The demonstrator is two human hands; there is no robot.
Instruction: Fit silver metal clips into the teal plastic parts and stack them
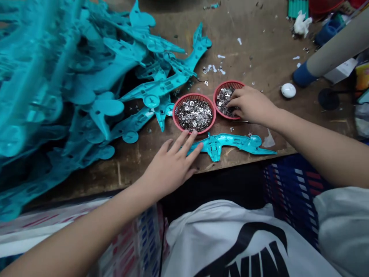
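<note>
My right hand [250,105] reaches into the right of two small red plastic baskets [229,83], its curled fingertips among the loose silvery metal pieces [223,99]. Whether those fingers pinch anything is hidden. The other red basket [192,95], heaped with similar metal pieces [194,114], stands just beyond my left hand [171,165]. That hand lies flat with fingers spread on the wooden table [259,50], its fingertips touching a teal plastic toy airplane [215,145] lying near the front edge.
A large heap of teal plastic airplanes [57,96] fills the table's left side and spills over its front edge. Beyond the baskets lie scattered small pieces, a round white object [288,90], and a cardboard tube with a blue end [337,48].
</note>
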